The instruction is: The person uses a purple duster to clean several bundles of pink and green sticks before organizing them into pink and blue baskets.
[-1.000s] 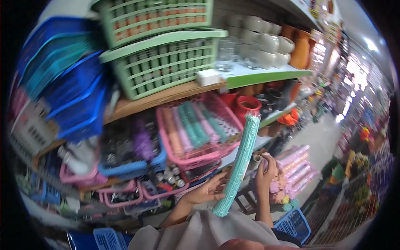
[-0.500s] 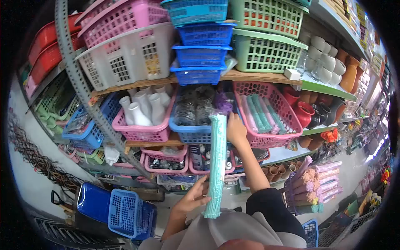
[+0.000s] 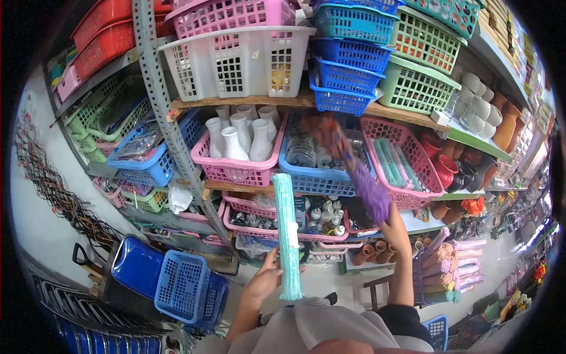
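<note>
My left hand (image 3: 265,278), at the lower middle, is closed round the lower part of a long mint-green bundle (image 3: 287,236) in clear wrapping, held upright. Out to the right, my right hand (image 3: 394,227) grips the lower end of a purple bundle (image 3: 370,192). That bundle slants up and left, its upper end brownish red and blurred by motion, in front of a blue basket (image 3: 318,179) of clear-wrapped dark items. A pink basket (image 3: 433,159) with mint and pink bundles stands to its right.
White vases (image 3: 234,144) stand in a pink basket (image 3: 236,174) on the left. Stacked baskets fill the shelf above (image 3: 259,103). A metal post (image 3: 159,88) rises at the left. A basket of pastel bundles (image 3: 439,271) is at the lower right; blue crates (image 3: 181,283) are lower left.
My right hand has come out from the shelf, right and towards me, pulling the purple bundle out. The view has shifted, and the mint-green bundle now appears further left.
</note>
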The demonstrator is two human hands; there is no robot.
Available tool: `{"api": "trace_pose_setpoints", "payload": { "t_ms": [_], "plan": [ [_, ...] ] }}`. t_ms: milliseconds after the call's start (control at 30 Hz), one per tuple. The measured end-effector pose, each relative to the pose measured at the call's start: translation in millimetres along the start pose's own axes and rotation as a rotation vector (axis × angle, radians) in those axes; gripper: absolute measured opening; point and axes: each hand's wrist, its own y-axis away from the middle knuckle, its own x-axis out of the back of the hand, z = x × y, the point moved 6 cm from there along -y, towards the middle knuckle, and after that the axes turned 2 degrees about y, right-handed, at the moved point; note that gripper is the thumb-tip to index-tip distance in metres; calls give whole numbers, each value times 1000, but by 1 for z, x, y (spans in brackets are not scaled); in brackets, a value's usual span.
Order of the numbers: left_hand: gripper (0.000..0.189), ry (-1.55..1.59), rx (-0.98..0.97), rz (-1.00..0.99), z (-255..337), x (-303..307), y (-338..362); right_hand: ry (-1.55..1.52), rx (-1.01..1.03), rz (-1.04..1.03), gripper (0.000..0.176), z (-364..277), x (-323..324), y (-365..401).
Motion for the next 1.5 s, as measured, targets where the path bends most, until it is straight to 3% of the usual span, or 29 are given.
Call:
{"api": "trace_pose_setpoints", "payload": {
  "t_ms": [67, 133, 200, 300, 367, 400, 467, 500, 533, 600, 667, 733, 767, 867, 933, 1033, 1133, 1233, 1267, 1333, 1367, 1400, 1467, 1500],
  "plan": [
    [66, 160, -48, -64, -8, 16, -5, -128, -53, -82, 55, 28, -6, 34],
    [56, 261, -78, -75, -11, 26, -8, -228, -58, -148, 56, 17, -6, 65],
    [47, 475, 11, -104, -11, 25, -12, -377, -28, -106, 57, 3, -8, 87],
    [50, 296, 20, 19, -21, 40, -15, -252, -69, -170, 56, -5, -10, 111],
    [58, 211, 57, -14, -52, 87, -28, 60, 123, -298, 58, -3, -19, 123],
    [61, -703, 105, -333, -44, 77, -22, 62, 115, -296, 58, 3, -18, 126],
    [58, 390, 259, -48, -34, 58, -26, 249, 447, -305, 57, -7, -20, 136],
    [57, 414, 286, -118, -36, 65, -25, 229, 542, -247, 58, -14, -16, 135],
    [57, 415, 293, -119, -40, 65, -27, 231, 534, -247, 58, -11, -15, 134],
    [54, 259, 123, -23, -37, 70, -33, 311, 554, -322, 59, 4, -19, 133],
    [55, 305, 161, -103, -38, 65, -32, 320, 536, -377, 59, 15, -23, 123],
    [52, 227, 121, -87, -37, 68, -34, 368, 628, -287, 58, 13, -21, 112],
    [52, 225, 119, -86, -33, 64, -33, 487, 580, -389, 57, 14, -25, 108],
    [49, 419, 187, -92, -20, 50, -30, 379, 714, -315, 54, 4, -32, 96],
    [48, 428, 71, 7, -10, 48, -30, 406, 723, -392, 52, -4, -37, 94],
    [50, 466, 51, -34, -2, 43, -31, 238, 774, -360, 51, -21, -36, 89],
    [51, 476, 52, -9, -4, 52, -32, 222, 738, -375, 51, -17, -42, 83],
    [50, 427, 58, -95, -9, 60, -33, 428, 707, -349, 56, 16, -65, 75],
    [50, 426, 54, -96, -24, 85, -37, 428, 711, -348, 56, 13, -65, 72],
    [50, 662, 340, 273, -84, 158, -41, 431, 544, -276, 59, 12, -60, 52],
    [51, 475, 132, -163, -24, 56, -27, 378, 384, -228, 61, 15, -58, 42],
    [51, 384, 90, -82, -14, 40, -28, 380, 385, -227, 61, 14, -61, 36],
    [54, 408, 74, -120, -13, 35, -27, 193, 24, -104, 58, 33, -58, 20],
    [54, 409, 73, -120, -13, 32, -26, 208, 8, -45, 54, 33, -57, 20]
  ]
}}
